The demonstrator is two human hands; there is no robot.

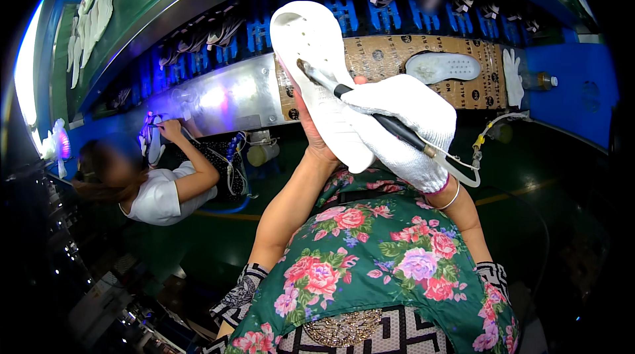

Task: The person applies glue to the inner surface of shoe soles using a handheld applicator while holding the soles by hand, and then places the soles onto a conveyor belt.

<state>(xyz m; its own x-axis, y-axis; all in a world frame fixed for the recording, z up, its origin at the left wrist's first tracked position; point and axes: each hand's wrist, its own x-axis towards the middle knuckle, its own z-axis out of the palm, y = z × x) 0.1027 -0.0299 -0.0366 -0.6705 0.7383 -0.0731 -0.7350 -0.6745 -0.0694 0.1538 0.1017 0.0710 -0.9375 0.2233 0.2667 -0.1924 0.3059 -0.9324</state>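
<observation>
1. The fingers of the right hand (pixel 409 128), in a white knit glove, are curled shut around the black handle of a brush (pixel 370 110), held like a pen.
2. The brush runs up and to the left from the glove; its dark tip touches the white shoe sole (pixel 317 56) near the sole's middle.
3. A thin clear tube (pixel 463 169) leaves the lower end of the brush handle and loops away to the right.
4. The left hand (pixel 311 132) is bare and grips the sole from behind; its fingers are mostly hidden by the sole, with a fingertip showing at the sole's right edge.
5. The sole is held up in front of the chest, tilted, its wider end up and to the left, its pale inner face with small holes toward the camera.
6. Behind the hands runs a curved conveyor with a brown cardboard sheet (pixel 397 56) on it.
7. A second white sole (pixel 442 67) lies flat on that cardboard, to the right of the held one and apart from it.
8. A spare white glove (pixel 510 76) lies at the cardboard's right end, next to a small bottle (pixel 539 81).
9. To the left, another person (pixel 159 188) in a white shirt reaches an arm up to the conveyor edge.
</observation>
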